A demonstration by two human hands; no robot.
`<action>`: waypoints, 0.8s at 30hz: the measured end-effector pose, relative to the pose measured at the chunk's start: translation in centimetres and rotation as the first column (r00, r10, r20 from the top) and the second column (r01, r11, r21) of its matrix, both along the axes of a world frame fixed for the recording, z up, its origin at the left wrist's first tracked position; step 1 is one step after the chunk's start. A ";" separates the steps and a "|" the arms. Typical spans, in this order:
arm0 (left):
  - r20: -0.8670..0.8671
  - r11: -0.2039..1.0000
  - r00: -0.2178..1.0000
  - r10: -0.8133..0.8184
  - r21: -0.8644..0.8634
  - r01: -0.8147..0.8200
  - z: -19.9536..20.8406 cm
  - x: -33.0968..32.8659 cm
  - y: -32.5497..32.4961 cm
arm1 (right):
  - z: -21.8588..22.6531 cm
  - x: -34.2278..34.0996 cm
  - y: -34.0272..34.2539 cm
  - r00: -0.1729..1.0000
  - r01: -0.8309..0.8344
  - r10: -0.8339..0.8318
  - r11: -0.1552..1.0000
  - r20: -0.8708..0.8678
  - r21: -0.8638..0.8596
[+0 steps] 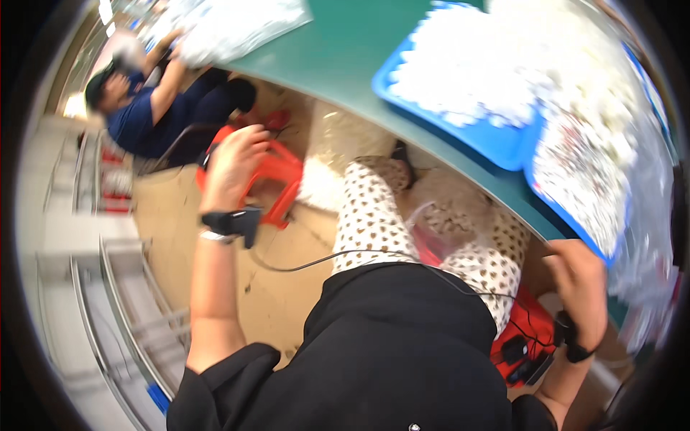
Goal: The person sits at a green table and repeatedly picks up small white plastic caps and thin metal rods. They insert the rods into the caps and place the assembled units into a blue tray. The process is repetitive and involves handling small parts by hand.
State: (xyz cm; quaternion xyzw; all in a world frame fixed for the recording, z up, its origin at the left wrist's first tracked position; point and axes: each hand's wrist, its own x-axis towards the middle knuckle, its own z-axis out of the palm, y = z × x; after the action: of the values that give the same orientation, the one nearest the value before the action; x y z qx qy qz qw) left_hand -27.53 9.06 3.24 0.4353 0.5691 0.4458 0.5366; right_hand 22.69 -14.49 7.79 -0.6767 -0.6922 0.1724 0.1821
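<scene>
My left hand [236, 159] is raised over a red plastic stool [287, 169], its fingers loosely bent and a little apart, with nothing seen in them. A black strap with a dark module sits on that wrist. My right hand [581, 276] is by the edge of the green table [345, 54], close to the near corner of a blue tray [533, 169] of small white and silvery pieces. Its fingers are slightly blurred, with a gap between them, and I see nothing held. A second blue tray [492, 144] beside it carries a heap of white pieces.
A person [154, 104] in dark blue sits at the far left, handling a clear plastic bag [230, 32]. Clear bags [643, 237] hang at the right table edge. A thin black cable [309, 266] crosses my lap. Metal racks [118, 316] stand at left.
</scene>
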 end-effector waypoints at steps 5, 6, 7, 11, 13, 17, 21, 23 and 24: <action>-0.257 0.864 0.903 -0.345 0.290 0.412 -2.4 13.3 -3.1 | 0.5 7.3 4.3 0.956 0.181 -0.227 0.956 0.187 0.232; -0.368 0.774 0.877 -0.309 0.438 0.457 -2.6 15.7 -3.5 | 0.4 8.4 5.2 0.940 0.174 -0.240 0.948 0.241 0.265; -0.477 0.652 0.842 -0.252 0.559 0.512 -2.5 17.8 -3.6 | 0.3 9.0 5.9 0.937 0.186 -0.243 0.955 0.249 0.233; -0.475 0.475 0.879 -0.042 0.764 0.436 -2.2 23.5 -1.9 | -0.1 10.7 6.9 0.929 0.216 -0.262 0.957 0.260 0.193; -0.504 0.466 0.863 -0.035 0.756 0.460 -2.5 25.1 -1.0 | 0.0 10.5 7.0 0.921 0.233 -0.287 0.948 0.265 0.215; -0.665 0.447 0.743 -0.079 0.642 0.623 -3.4 26.1 0.2 | 0.2 11.1 6.1 0.907 0.278 -0.312 0.948 0.284 0.154; -0.703 0.415 0.701 -0.119 0.606 0.678 -3.7 25.3 0.9 | 1.2 8.5 7.5 0.927 0.285 -0.319 0.941 0.198 0.180; -0.753 0.425 0.641 -0.148 0.537 0.729 -2.5 25.5 1.0 | 2.1 7.7 8.1 0.941 0.260 -0.295 0.945 0.168 0.198; -0.761 0.422 0.629 -0.159 0.524 0.740 -2.2 25.6 0.8 | 2.3 7.5 8.4 0.937 0.235 -0.280 0.947 0.210 0.217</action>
State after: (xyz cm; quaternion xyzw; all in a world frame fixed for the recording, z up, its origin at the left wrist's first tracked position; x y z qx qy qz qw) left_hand -1.91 9.91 1.08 0.8898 0.2878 0.3122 0.1673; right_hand 30.15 -6.10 10.11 -0.7573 -0.6272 -0.0020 0.1821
